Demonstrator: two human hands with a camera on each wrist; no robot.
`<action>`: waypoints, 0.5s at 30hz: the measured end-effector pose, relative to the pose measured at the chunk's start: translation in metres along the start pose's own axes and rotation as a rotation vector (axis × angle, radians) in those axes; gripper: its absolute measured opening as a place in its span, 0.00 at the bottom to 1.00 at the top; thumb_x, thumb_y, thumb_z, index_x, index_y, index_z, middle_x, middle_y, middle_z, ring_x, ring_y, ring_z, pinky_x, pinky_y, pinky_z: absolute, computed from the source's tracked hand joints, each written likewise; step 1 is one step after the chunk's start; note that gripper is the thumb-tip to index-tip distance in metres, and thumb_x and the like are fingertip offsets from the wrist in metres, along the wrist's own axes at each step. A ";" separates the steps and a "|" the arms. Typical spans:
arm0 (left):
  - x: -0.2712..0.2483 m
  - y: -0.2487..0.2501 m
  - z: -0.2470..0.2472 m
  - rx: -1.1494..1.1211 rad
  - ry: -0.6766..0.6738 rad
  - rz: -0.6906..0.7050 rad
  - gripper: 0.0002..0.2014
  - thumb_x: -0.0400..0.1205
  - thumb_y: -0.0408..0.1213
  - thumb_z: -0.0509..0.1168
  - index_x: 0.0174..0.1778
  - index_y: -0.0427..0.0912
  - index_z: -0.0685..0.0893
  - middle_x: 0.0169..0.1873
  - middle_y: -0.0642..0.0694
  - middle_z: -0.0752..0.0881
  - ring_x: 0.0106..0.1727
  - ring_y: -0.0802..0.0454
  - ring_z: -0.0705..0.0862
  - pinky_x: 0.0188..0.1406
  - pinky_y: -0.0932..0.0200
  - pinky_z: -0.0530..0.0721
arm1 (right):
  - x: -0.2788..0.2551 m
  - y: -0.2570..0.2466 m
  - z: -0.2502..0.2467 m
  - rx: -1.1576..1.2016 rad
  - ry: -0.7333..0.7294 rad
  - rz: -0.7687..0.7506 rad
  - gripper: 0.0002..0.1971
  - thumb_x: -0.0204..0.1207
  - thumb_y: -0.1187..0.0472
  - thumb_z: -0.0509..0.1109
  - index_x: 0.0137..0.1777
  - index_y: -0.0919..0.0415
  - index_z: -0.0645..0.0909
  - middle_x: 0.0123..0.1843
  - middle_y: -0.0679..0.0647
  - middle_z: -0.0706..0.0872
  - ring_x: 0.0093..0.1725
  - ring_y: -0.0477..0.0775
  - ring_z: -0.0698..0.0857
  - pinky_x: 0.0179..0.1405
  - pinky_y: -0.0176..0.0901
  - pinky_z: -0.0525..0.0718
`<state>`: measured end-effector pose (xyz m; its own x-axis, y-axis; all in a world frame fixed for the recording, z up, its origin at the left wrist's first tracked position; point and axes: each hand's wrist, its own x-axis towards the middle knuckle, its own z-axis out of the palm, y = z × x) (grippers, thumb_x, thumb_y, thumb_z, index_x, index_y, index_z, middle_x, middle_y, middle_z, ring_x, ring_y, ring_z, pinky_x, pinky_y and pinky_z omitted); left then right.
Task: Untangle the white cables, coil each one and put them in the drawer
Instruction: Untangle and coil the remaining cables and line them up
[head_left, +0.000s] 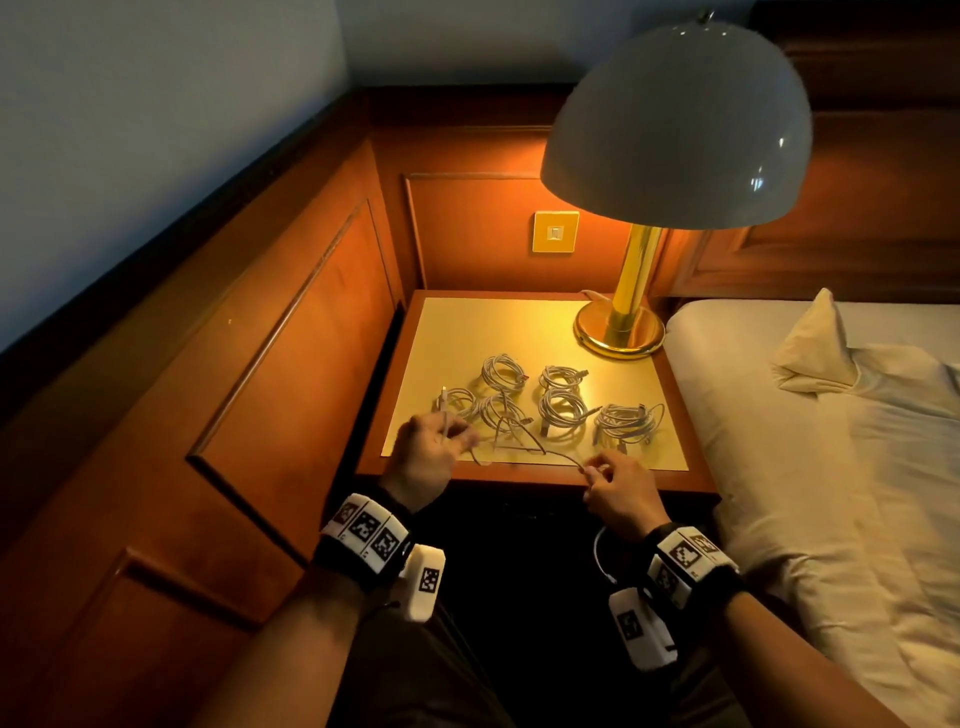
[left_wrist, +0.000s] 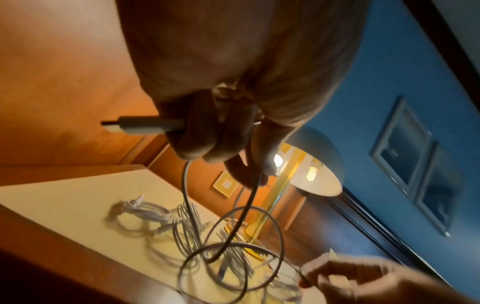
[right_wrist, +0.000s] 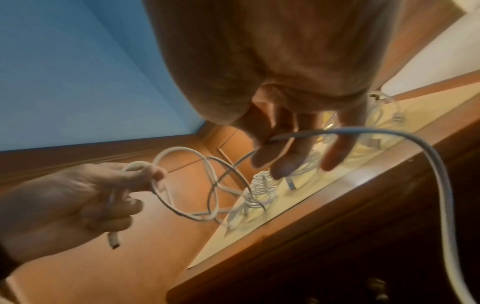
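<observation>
A loose white cable is hanging in open loops between the two hands, just above the front edge of the nightstand. The left hand is gripping it with curled fingers; in the left wrist view the plug is sticking out of the fist, and a small loop is showing at the fingertips in the right wrist view. The right hand is pinching the cable between thumb and forefinger, with the other fingers hanging loosely spread; from there the cable is trailing down past the wrist. The loops between the hands are crossing one another and are not lying flat.

Six coils of white cable are lying on the nightstand top, behind the hands. Two are sitting in a back row and four nearer the front. The coils at the left front are touching or overlapping, and the held cable is passing over them. The rightmost coil is lying apart, looser than the rest, with its ends sticking out.

The top is showing a pale, glossy inset framed in reddish wood. A brass lamp with a white dome shade is standing lit at the back right corner. Wood panelling is lining the wall at left and behind, carrying a square switch plate. A bed with pale linen is abutting the right side.
</observation>
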<state>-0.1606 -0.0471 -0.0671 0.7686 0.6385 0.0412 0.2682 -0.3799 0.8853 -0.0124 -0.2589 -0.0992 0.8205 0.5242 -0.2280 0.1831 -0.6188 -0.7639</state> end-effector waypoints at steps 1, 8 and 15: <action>-0.003 0.001 0.005 0.005 -0.092 -0.027 0.03 0.81 0.38 0.74 0.43 0.44 0.91 0.43 0.50 0.92 0.48 0.51 0.91 0.56 0.47 0.89 | -0.005 -0.007 0.002 0.077 -0.055 -0.049 0.06 0.81 0.66 0.66 0.48 0.58 0.84 0.42 0.56 0.88 0.42 0.55 0.87 0.41 0.47 0.85; -0.001 0.006 0.011 0.347 -0.280 -0.116 0.05 0.79 0.40 0.74 0.39 0.44 0.88 0.39 0.46 0.90 0.46 0.48 0.88 0.44 0.58 0.82 | -0.022 -0.043 0.008 0.335 -0.056 -0.218 0.08 0.83 0.68 0.61 0.44 0.62 0.79 0.46 0.62 0.85 0.43 0.54 0.80 0.42 0.45 0.77; -0.003 0.000 -0.006 0.608 -0.251 -0.227 0.24 0.74 0.55 0.76 0.59 0.45 0.84 0.54 0.46 0.87 0.59 0.44 0.85 0.60 0.52 0.84 | -0.013 -0.035 0.002 0.330 0.054 -0.235 0.15 0.82 0.52 0.67 0.42 0.65 0.80 0.38 0.58 0.81 0.38 0.52 0.77 0.39 0.49 0.77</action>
<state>-0.1667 -0.0449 -0.0645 0.7464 0.6001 -0.2878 0.6596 -0.6093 0.4401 -0.0307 -0.2435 -0.0705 0.8056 0.5925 0.0013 0.1926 -0.2598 -0.9463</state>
